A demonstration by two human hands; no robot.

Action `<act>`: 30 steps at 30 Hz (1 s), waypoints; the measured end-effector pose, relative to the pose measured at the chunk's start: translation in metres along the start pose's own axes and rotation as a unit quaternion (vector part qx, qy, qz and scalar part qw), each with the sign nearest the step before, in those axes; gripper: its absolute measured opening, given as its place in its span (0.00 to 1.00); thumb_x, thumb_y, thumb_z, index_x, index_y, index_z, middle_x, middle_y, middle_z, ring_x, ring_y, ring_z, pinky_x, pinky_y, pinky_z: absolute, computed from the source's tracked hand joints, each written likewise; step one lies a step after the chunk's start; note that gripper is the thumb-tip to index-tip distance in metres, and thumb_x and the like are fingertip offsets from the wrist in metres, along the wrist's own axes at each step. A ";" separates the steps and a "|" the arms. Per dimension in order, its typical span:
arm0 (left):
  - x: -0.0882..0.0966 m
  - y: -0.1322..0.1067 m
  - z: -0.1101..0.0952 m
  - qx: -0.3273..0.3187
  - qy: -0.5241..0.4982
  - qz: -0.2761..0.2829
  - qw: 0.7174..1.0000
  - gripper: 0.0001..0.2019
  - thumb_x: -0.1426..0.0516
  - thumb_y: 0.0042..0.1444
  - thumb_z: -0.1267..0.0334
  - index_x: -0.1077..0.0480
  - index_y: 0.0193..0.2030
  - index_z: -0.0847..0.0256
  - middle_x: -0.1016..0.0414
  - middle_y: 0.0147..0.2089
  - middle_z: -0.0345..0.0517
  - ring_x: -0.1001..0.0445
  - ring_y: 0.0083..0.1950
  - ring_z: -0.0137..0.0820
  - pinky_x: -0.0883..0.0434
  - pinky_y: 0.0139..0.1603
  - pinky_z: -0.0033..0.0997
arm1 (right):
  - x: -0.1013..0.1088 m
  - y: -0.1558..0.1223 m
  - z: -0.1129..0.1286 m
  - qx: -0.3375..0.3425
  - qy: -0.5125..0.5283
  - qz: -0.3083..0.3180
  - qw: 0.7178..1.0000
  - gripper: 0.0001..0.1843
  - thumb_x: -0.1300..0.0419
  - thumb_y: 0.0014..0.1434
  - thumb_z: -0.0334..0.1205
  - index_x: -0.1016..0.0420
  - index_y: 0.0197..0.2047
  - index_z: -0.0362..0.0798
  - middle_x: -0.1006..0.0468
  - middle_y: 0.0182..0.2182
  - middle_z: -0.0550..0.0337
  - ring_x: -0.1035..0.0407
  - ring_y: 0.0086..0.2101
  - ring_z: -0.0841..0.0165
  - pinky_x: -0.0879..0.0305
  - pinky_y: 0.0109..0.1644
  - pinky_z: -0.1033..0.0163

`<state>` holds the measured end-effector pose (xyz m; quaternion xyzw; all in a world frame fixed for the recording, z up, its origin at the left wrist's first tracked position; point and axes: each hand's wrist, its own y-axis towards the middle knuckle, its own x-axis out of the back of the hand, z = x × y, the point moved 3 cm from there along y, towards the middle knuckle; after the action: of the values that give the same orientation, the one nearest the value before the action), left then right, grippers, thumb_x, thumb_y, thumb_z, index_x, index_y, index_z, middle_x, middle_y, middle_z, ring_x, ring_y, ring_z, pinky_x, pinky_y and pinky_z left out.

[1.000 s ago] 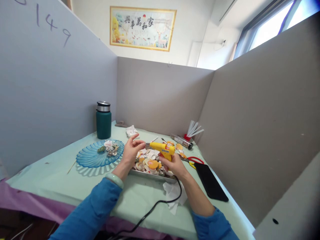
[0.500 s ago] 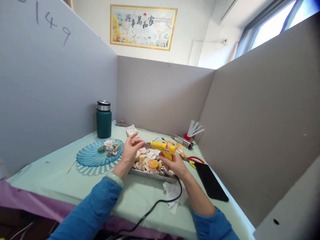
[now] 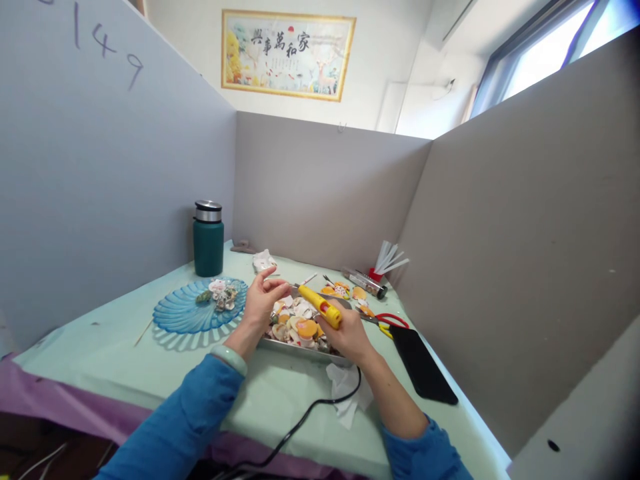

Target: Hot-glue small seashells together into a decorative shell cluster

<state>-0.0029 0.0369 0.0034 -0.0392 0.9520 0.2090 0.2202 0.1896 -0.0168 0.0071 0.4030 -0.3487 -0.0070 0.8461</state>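
Note:
My right hand point(image 3: 349, 331) grips a yellow hot glue gun point(image 3: 321, 307), its nozzle pointing left and its black cord point(image 3: 305, 415) trailing down over the table edge. Close to the nozzle, my left hand point(image 3: 261, 300) has thumb and index finger pinched together; whatever sits between them is too small to make out. Both hands are above a metal tray point(image 3: 300, 352) heaped with seashells point(image 3: 306, 328). To the left, a blue scalloped glass plate point(image 3: 175, 310) carries a small cluster of shells point(image 3: 223, 295).
A green bottle point(image 3: 209, 247) stands behind the plate. On the right lie a black phone point(image 3: 424, 365), red-handled pliers point(image 3: 393, 319), a clear tube point(image 3: 365, 281) and glue sticks point(image 3: 387, 258) in a red holder. Crumpled tissue point(image 3: 345, 393) lies before the tray. Partitions enclose the table.
My right hand has turned the glue gun, so its body now slants down to the right and its back end faces me. My left hand has hardly moved.

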 end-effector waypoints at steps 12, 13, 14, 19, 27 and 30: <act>0.000 -0.001 0.000 -0.010 0.006 0.002 1.000 0.33 0.34 0.40 0.65 0.39 0.54 0.64 0.26 0.32 0.40 0.26 0.34 0.28 0.27 0.42 0.35 | -0.002 -0.003 0.005 0.076 -0.124 0.014 0.989 0.10 0.45 0.56 0.38 0.31 0.43 0.48 0.23 0.29 0.59 0.31 0.28 0.67 0.43 0.31 0.66; 0.000 -0.001 0.000 -0.011 0.006 0.000 1.000 0.33 0.34 0.40 0.65 0.39 0.54 0.64 0.26 0.32 0.41 0.26 0.34 0.28 0.27 0.42 0.35 | -0.001 -0.003 0.005 0.078 -0.133 0.015 0.988 0.11 0.45 0.55 0.37 0.31 0.43 0.48 0.23 0.29 0.59 0.31 0.28 0.66 0.43 0.31 0.66; 0.000 -0.001 0.000 -0.011 0.006 -0.001 1.000 0.33 0.34 0.40 0.64 0.40 0.54 0.64 0.26 0.33 0.41 0.26 0.34 0.29 0.27 0.42 0.36 | -0.001 -0.003 0.005 0.081 -0.141 0.016 0.987 0.11 0.45 0.55 0.36 0.31 0.43 0.48 0.23 0.29 0.59 0.31 0.28 0.66 0.43 0.32 0.65; 0.000 0.000 -0.001 -0.016 0.008 -0.002 1.000 0.33 0.34 0.40 0.64 0.40 0.54 0.64 0.26 0.33 0.40 0.25 0.34 0.30 0.28 0.43 0.37 | 0.000 -0.003 0.004 0.092 -0.161 0.012 0.982 0.17 0.46 0.48 0.31 0.31 0.43 0.48 0.22 0.30 0.59 0.32 0.27 0.66 0.44 0.33 0.64; -0.003 -0.002 -0.002 -0.020 0.020 0.012 1.000 0.33 0.34 0.40 0.63 0.39 0.54 0.63 0.26 0.32 0.40 0.26 0.34 0.30 0.28 0.42 0.36 | -0.002 -0.003 0.004 0.122 -0.172 0.013 0.977 0.23 0.48 0.43 0.28 0.31 0.44 0.47 0.22 0.32 0.58 0.31 0.30 0.65 0.44 0.35 0.63; -0.004 -0.003 -0.003 -0.020 0.025 0.012 0.999 0.33 0.34 0.39 0.63 0.39 0.54 0.63 0.26 0.32 0.39 0.25 0.34 0.30 0.29 0.42 0.36 | -0.003 -0.003 0.003 0.126 -0.178 0.014 0.976 0.22 0.47 0.43 0.29 0.31 0.45 0.47 0.22 0.33 0.57 0.31 0.30 0.65 0.44 0.34 0.63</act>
<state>0.0000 0.0328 0.0059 -0.0378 0.9533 0.2296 0.1927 0.1861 -0.0203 0.0046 0.4936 -0.4971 -0.0231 0.7132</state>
